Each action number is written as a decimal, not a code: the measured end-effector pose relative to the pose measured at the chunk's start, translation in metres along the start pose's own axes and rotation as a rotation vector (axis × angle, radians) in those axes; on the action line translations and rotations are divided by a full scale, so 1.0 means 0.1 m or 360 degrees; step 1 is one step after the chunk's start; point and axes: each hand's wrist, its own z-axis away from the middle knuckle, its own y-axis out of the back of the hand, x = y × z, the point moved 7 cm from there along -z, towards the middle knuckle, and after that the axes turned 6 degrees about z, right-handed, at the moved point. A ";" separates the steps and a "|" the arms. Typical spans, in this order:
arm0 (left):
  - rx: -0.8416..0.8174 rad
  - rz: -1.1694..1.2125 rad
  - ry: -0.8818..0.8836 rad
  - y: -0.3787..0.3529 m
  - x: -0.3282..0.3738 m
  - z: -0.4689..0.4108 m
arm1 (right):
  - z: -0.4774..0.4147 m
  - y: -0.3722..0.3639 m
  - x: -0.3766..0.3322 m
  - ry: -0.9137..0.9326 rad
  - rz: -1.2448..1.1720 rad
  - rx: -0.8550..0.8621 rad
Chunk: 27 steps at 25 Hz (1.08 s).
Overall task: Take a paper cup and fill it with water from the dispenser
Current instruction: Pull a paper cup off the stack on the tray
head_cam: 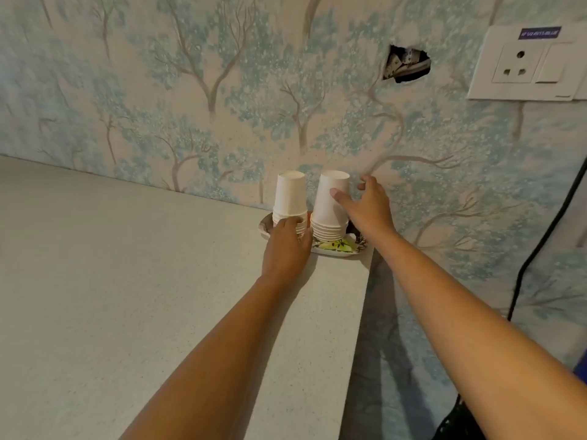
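Two upside-down cup stacks share a plate [333, 251]: left hand [286, 246] cups the left stack [289, 201] steady, right hand [365, 206] spreads around the right stack [330, 204].

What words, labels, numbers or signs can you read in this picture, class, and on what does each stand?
Blue sticker on top of the wall socket plate: white lettering, too blurred to read.
Small mark at the plate's lower right corner: too small to read.
Paper cup stacks, plate, counter: no text visible.
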 end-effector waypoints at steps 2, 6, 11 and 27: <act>0.0013 0.0098 0.0053 -0.03 -0.05 -0.07 | -0.07 -0.08 -0.02 0.0006 0.0011 -0.0036; 0.0002 0.0148 0.0046 -0.10 -0.13 -0.16 | -0.13 -0.26 -0.01 0.0029 -0.0003 -0.0053; -0.0080 0.0171 -0.0004 -0.15 -0.14 -0.19 | -0.12 -0.25 -0.01 0.0019 -0.0040 0.0032; -0.0248 0.0202 -0.0021 -0.23 -0.16 -0.20 | 0.11 -0.16 -0.13 0.0154 0.0000 -0.0005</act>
